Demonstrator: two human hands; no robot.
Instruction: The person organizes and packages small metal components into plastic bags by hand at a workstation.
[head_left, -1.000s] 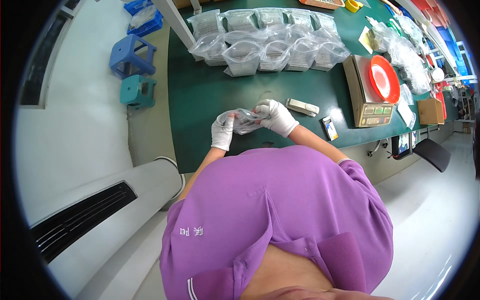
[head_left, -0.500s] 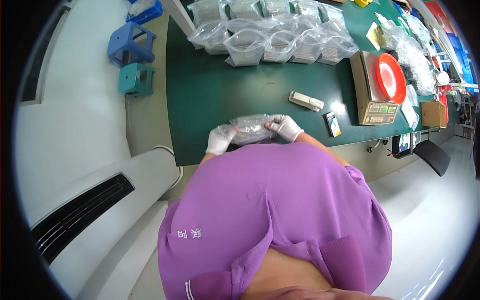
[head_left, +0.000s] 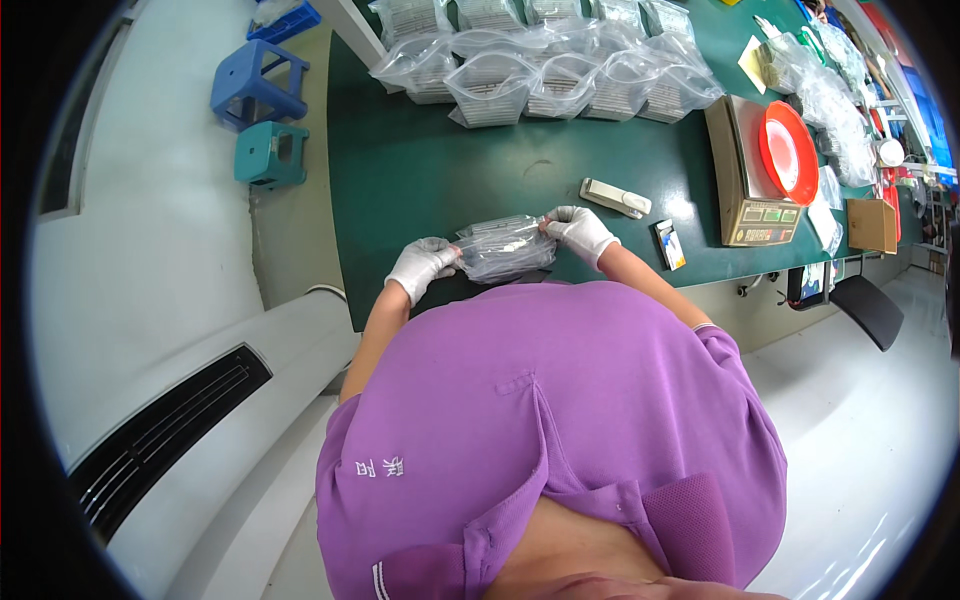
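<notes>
A clear plastic bag [head_left: 505,250] with greyish contents lies sideways at the table's near edge, close to my body. My left hand [head_left: 423,267], in a white glove with bare fingertips, is closed on the bag's left end. My right hand [head_left: 582,236], gloved the same way, pinches its upper right end. What exactly the bag contains is hard to make out through the shiny plastic. A white stapler [head_left: 615,198] rests beyond my right hand, and a small box [head_left: 668,246] lies to the right of it.
Several filled clear bags [head_left: 492,88] stand in rows along the far side of the green table [head_left: 430,170]. At the right is a weighing scale [head_left: 757,222] with a red dish [head_left: 788,152] on it, then a cardboard box [head_left: 871,225]. Two stools [head_left: 270,156] stand left of the table.
Both hands have moved slightly apart, stretching the bag wider between them. The bag has shifted a little away from my body, and more of my left forearm shows.
</notes>
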